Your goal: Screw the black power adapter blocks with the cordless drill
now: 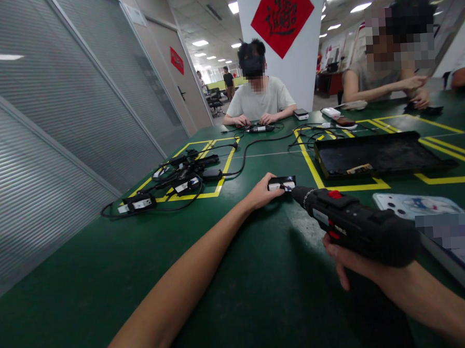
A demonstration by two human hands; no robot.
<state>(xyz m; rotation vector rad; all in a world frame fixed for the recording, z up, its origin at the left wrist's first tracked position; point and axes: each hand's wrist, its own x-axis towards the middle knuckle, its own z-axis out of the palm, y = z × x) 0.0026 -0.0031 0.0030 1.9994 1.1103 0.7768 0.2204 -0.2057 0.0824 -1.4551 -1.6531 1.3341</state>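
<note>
My left hand (261, 194) grips the left end of a small black and white box-shaped device (277, 186) on the green table. In my right hand (354, 258) is a black cordless drill (355, 222) with red accents, its fingers wrapped round the handle. The drill points to the left and away from me. Its tip meets or nearly meets the right part of the device's near face; actual contact is too small to make out. Much of the drill's handle is dark and hard to see.
Several black adapters with cables (186, 184) lie at the left inside yellow tape. A black tray (383, 155) sits at the right, beyond a phone with a patterned case (421, 204). Across the table (144, 282), two people sit working with their hands.
</note>
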